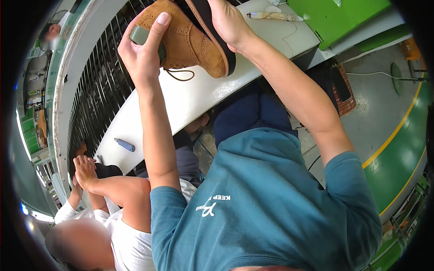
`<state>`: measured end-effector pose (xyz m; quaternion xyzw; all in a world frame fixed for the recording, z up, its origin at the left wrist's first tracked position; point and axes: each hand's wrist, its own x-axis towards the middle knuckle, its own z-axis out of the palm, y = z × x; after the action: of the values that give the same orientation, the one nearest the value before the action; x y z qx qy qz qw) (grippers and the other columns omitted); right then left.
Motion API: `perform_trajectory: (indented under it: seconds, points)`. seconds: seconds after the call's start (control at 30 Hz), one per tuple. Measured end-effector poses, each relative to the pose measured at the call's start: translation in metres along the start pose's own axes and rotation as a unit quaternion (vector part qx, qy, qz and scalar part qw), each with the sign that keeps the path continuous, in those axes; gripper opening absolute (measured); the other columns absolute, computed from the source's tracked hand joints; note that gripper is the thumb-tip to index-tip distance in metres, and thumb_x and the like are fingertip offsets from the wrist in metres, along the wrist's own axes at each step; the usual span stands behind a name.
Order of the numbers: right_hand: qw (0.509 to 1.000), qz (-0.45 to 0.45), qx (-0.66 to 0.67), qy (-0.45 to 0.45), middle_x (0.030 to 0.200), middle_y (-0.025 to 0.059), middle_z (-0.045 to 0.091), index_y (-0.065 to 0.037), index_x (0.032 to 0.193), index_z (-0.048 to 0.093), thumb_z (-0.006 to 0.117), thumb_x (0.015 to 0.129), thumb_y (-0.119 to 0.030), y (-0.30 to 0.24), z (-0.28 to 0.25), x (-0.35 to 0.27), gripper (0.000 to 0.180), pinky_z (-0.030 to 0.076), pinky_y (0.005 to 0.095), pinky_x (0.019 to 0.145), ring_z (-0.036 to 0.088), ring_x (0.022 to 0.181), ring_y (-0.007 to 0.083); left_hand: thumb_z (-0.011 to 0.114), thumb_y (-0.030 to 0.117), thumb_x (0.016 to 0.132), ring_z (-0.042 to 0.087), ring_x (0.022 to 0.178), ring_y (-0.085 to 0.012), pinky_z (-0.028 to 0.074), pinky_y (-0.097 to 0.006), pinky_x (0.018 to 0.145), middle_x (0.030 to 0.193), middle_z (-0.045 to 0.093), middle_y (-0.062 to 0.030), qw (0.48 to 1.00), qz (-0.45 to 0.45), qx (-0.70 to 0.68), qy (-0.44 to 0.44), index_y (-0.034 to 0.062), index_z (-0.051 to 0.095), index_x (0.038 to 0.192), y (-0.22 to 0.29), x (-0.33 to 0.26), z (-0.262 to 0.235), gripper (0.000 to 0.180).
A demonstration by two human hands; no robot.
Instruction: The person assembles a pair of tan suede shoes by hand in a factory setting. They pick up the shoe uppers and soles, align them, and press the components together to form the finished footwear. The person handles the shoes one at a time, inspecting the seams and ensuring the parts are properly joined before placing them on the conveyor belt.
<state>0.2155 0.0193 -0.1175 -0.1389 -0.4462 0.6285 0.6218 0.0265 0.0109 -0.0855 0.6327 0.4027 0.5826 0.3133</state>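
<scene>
A tan suede ankle boot (190, 43) with punched decoration and a dark sole is held up at the top of the view, over a white worktop (181, 101). My left hand (143, 52) is closed around its left end, thumb laid across a grey-green part that looks like the collar. A brown lace loop (181, 76) hangs below the boot. On the sole side, my right hand (228, 27) bears against the boot; its fingers run behind the boot and past the top edge, mostly hidden.
Dark rollers (97, 83) line the worktop's far side. On the worktop lie a blue-handled tool (124, 144) and a pale, wrapped stick-like tool (275, 16). A green bin (337, 20) stands at right. A co-worker in white (133, 239) sits close at left, hands (85, 171) raised.
</scene>
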Motion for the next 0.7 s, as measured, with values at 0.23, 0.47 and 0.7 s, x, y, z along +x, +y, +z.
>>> perform_trajectory:
  seconds: [0.23,0.47,0.7]
  points:
    - [0.993,-0.027,-0.112,0.008,0.152,0.0143,0.063,0.001,0.158,0.054,0.022,0.119,-0.063,-0.004,0.002,-0.005,0.082,0.047,0.0336,0.121,0.061,0.139,0.0206,0.088,0.017,0.096,0.077,0.105,-0.0191,0.060,-0.032,0.099,0.119,0.079,-0.0151,1.000,0.006,-0.023,-0.019,-0.0107,0.071,0.134,-0.001,-0.006,-0.004,0.050]
    - [0.996,0.080,0.036,-0.003,0.147,0.0155,0.067,0.001,0.156,0.055,0.024,0.120,-0.061,-0.017,0.016,-0.014,0.078,0.052,0.0359,0.116,0.066,0.131,0.0214,0.093,0.019,0.092,0.077,0.103,-0.0174,0.060,-0.032,0.097,0.114,0.081,-0.0135,1.000,0.007,-0.004,-0.030,-0.0077,0.074,0.131,0.011,-0.011,-0.006,0.051]
    - [0.975,0.138,0.173,0.019,0.113,0.0095,0.078,0.001,0.132,0.070,0.041,0.116,-0.056,-0.037,0.016,-0.012,0.066,0.059,0.0327,0.099,0.074,0.104,0.0172,0.099,0.020,0.085,0.079,0.100,-0.0169,0.063,-0.033,0.091,0.112,0.083,-0.0124,0.995,-0.016,0.043,-0.092,-0.0055,0.076,0.130,0.057,-0.036,-0.010,0.057]
